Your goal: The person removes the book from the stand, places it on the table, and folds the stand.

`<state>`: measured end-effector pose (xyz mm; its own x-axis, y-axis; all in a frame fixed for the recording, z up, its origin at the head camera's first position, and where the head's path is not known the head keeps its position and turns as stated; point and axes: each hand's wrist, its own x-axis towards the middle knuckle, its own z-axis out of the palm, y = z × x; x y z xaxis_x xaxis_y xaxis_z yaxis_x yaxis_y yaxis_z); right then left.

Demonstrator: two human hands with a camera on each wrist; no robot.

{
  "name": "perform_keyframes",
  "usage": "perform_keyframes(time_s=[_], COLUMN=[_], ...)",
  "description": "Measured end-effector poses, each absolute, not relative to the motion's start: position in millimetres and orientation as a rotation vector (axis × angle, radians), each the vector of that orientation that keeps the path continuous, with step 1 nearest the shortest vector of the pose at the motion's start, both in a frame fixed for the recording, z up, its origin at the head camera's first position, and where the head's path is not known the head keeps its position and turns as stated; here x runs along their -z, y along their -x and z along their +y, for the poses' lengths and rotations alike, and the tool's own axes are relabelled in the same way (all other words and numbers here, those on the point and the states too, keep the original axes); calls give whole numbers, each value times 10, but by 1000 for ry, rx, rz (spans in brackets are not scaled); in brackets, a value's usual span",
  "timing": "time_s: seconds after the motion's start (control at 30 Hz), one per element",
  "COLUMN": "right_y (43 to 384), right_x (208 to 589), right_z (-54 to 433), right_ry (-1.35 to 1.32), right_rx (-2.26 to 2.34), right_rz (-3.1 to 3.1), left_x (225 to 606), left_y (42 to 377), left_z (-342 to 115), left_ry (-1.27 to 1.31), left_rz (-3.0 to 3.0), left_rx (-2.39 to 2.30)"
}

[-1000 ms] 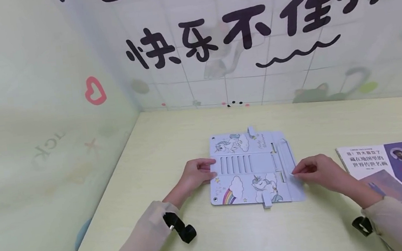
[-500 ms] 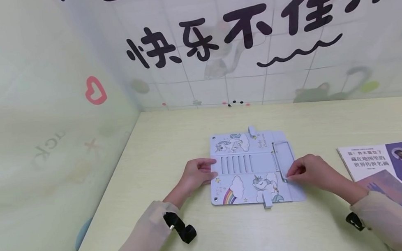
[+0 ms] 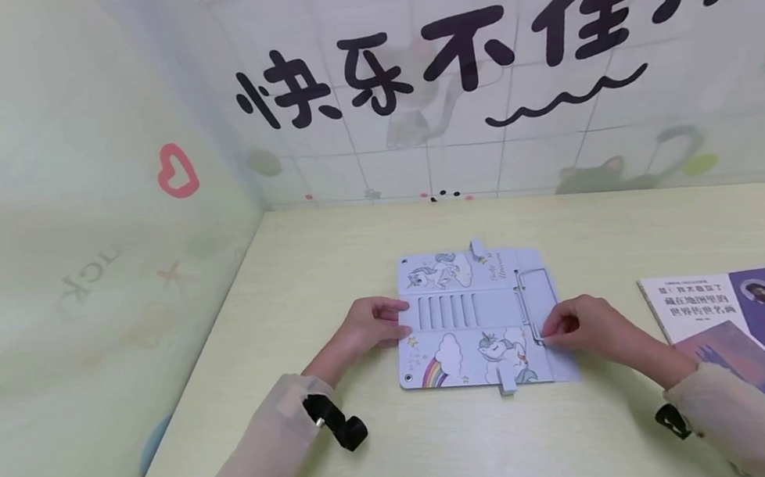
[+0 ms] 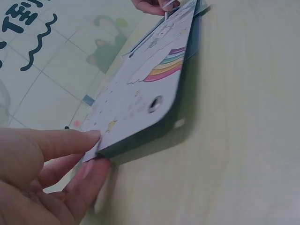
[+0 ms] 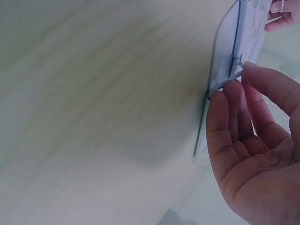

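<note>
A pale lilac folding book stand [image 3: 448, 314] with unicorn, cloud and rainbow drawings lies face up on the table. My left hand [image 3: 373, 324] pinches its left edge; in the left wrist view the thumb is on top and the fingers [image 4: 91, 180] are underneath. A shadow shows beneath that edge. At the stand's right end is a thin wire bracket [image 3: 524, 305]. My right hand [image 3: 587, 325] pinches the bracket's near side between thumb and fingertips, as the right wrist view also shows. Small page clips [image 3: 506, 379] project from the near and far edges of the panel.
Books [image 3: 690, 302] with white and purple covers lie on the table [image 3: 407, 456] to the right, partly under the right forearm. A printed wall sheet [image 3: 381, 168] stands behind the table, another on the left. Each wrist wears a black camera strap.
My right hand has moved a little left with the wire bracket, which now sits nearer the stand's slotted panel. The left hand keeps its grip on the left edge.
</note>
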<state>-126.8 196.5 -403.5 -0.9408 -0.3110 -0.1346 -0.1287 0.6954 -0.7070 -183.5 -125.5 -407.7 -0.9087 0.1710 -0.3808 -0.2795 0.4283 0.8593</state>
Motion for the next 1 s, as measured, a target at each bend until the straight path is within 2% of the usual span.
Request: perform_keyframes(time_s=[0.2,0.37,0.67,1.0], right_y=[1105,975,925,988], right_x=[3938,3935,4058,4063], right_z=[1892,1732,1558,1507], right_ry=[479,601,607,653], right_rx=[1158,1220,1290,1313], right_rz=[2656,2588,2553,2489], left_x=[3836,3699,3888,3995], left_y=[2093,2327,2633,2754], left_z=[-1254,-994,-350,-78], left_ry=[72,-8,-202,-284], left_rz=[2402,2403,2396,2435], left_rx=[-1378,-1426,-1309,-1261])
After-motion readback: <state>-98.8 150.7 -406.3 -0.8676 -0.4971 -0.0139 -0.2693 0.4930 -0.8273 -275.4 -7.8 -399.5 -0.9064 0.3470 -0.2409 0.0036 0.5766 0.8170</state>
